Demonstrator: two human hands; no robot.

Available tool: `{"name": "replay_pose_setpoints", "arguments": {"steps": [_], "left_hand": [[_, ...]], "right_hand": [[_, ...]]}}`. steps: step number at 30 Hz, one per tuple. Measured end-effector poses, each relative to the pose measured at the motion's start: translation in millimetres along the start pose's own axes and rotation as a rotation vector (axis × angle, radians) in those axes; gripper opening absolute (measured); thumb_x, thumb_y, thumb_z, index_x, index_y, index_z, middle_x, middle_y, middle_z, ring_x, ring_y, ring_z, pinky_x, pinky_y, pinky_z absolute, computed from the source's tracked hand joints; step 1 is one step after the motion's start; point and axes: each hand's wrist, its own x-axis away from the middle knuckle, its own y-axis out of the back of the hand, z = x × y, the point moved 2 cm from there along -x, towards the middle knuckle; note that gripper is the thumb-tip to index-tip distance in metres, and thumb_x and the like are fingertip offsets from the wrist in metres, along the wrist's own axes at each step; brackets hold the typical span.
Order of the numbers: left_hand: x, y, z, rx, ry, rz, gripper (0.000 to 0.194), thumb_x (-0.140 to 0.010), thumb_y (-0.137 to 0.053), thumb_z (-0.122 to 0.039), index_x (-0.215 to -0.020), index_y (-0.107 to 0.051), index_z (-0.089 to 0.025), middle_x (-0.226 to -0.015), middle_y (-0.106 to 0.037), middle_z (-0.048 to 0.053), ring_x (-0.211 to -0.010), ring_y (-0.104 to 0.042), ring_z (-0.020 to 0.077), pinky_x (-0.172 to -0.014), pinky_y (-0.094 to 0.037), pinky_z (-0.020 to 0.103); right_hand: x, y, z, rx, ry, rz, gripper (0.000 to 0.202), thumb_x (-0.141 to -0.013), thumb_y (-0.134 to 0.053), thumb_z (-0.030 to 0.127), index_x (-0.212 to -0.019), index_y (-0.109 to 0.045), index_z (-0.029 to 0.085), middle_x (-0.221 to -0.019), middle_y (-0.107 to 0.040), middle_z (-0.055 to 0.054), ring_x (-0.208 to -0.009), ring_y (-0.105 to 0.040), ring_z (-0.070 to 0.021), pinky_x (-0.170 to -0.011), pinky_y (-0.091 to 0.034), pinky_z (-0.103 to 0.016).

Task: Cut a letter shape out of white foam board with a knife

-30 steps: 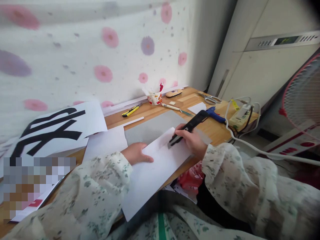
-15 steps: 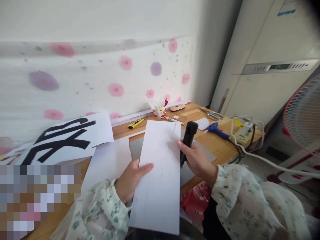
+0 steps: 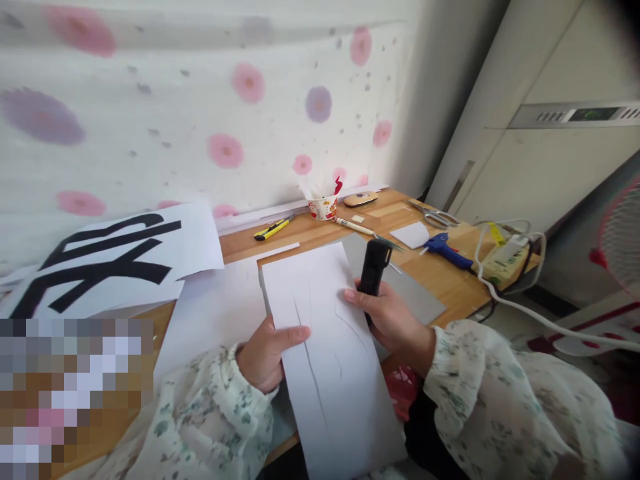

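In the head view, a white sheet (image 3: 333, 393) is clamped along its left edge by the left hand (image 3: 265, 353): the thumb is pressed on top and the fingers are hidden beneath, a pinch apparently meant to steady it with its face to the wearer. By the right hand (image 3: 395, 320), at the opposite edge, a black tool (image 3: 374, 270) is gripped nearly upright; its lower end is hidden, so what it bears cannot be told. The right thumb is laid over the sheet's edge, so that side is probably steadied without the tool being put down.

Between the two grips, faint dark curves are seen on the sheet; whether they are drawn or cut cannot be told. Beyond the right grip, a grey mat (image 3: 415, 293) is spread on the wooden table (image 3: 240, 252), likely to shield the wood. Beyond the left grip, a yellow cutter (image 3: 273, 229) is laid, and to the right of the right grip a blue glue gun (image 3: 450, 251) is set near a power strip (image 3: 505, 265), perhaps for its supply.
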Motion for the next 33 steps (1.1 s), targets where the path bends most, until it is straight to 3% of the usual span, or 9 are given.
{"name": "replay_pose_setpoints", "arguments": {"steps": [11,15,19,23,26,30,31,33], "left_hand": [[-1.6,1.0,0.0,-0.015,0.019,-0.033,0.058,-0.060,-0.082,-0.020,-0.116,-0.067,-0.015,-0.108,-0.073,0.014,-0.106,-0.065,0.0380,-0.094,-0.052,0.050],[-5.8,6.0,0.8,-0.030,0.021,-0.167,0.046,-0.059,-0.084,-0.021,-0.102,-0.070,-0.011,-0.100,-0.075,0.015,-0.097,-0.069,0.0362,-0.089,-0.054,0.048],[-10.4,9.2,1.2,0.002,-0.049,-0.322,0.059,-0.058,-0.085,-0.020,-0.114,-0.064,-0.014,-0.098,-0.076,0.010,-0.096,-0.069,0.0318,-0.088,-0.055,0.044],[-14.5,10.3,1.2,-0.051,-0.105,-0.333,0.068,-0.061,-0.083,-0.025,-0.123,-0.057,-0.016,-0.107,-0.073,0.011,-0.103,-0.067,0.0314,-0.090,-0.054,0.043],[-18.1,20.9,-6.4,-0.300,-0.247,-0.373,0.074,-0.068,-0.077,-0.032,-0.134,-0.046,-0.019,-0.128,-0.062,0.014,-0.115,-0.061,0.0318,-0.096,-0.051,0.044],[-12.3,31.0,-18.3,-1.034,-0.555,-0.552,0.075,-0.079,-0.064,-0.034,-0.145,-0.029,-0.025,-0.155,-0.030,0.013,-0.140,-0.033,0.0301,-0.112,-0.034,0.047],[-9.1,28.0,-16.7,-1.221,-0.613,-0.501,0.068,-0.081,-0.061,-0.032,-0.142,-0.034,-0.025,-0.154,-0.032,0.012,-0.142,-0.030,0.0297,-0.114,-0.029,0.048],[-2.1,16.9,-5.5,-1.524,-0.664,-0.246,0.050,-0.083,-0.057,-0.030,-0.132,-0.050,-0.023,-0.148,-0.043,0.012,-0.141,-0.030,0.0305,-0.116,-0.024,0.051]], "right_hand": [[-5.2,2.8,3.1,0.186,0.041,0.015,0.036,-0.059,-0.083,0.040,-0.067,-0.055,0.019,-0.062,-0.053,0.004,-0.055,-0.048,-0.0110,-0.051,-0.038,-0.025],[-10.9,10.6,7.9,0.400,0.149,-0.098,0.028,-0.065,-0.077,0.040,-0.070,-0.061,0.019,-0.061,-0.055,0.004,-0.055,-0.049,-0.0114,-0.052,-0.040,-0.026],[-16.5,17.8,12.6,0.519,0.142,-0.107,0.022,-0.073,-0.068,0.039,-0.076,-0.065,0.018,-0.065,-0.065,-0.001,-0.055,-0.057,-0.0141,-0.052,-0.044,-0.028],[-20.3,19.8,9.6,0.635,0.117,-0.093,0.013,-0.068,-0.072,0.026,-0.078,-0.071,0.018,-0.057,-0.064,-0.001,-0.050,-0.057,-0.0150,-0.048,-0.042,-0.028],[-25.6,21.3,6.0,0.726,0.142,-0.119,0.013,-0.065,-0.071,0.018,-0.078,-0.072,0.020,-0.049,-0.061,0.002,-0.044,-0.052,-0.0142,-0.045,-0.037,-0.027],[-34.4,28.2,11.0,0.820,0.232,-0.125,0.009,-0.060,-0.074,0.015,-0.060,-0.068,0.022,-0.043,-0.054,0.004,-0.043,-0.045,-0.0121,-0.046,-0.030,-0.026],[-35.9,30.4,14.8,0.835,0.263,-0.127,0.012,-0.059,-0.076,0.016,-0.056,-0.066,0.022,-0.044,-0.053,0.004,-0.044,-0.044,-0.0120,-0.046,-0.030,-0.026],[-37.5,34.5,24.3,0.841,0.331,-0.146,0.016,-0.063,-0.076,0.026,-0.054,-0.064,0.022,-0.048,-0.055,0.002,-0.049,-0.045,-0.0129,-0.048,-0.031,-0.027]]}}
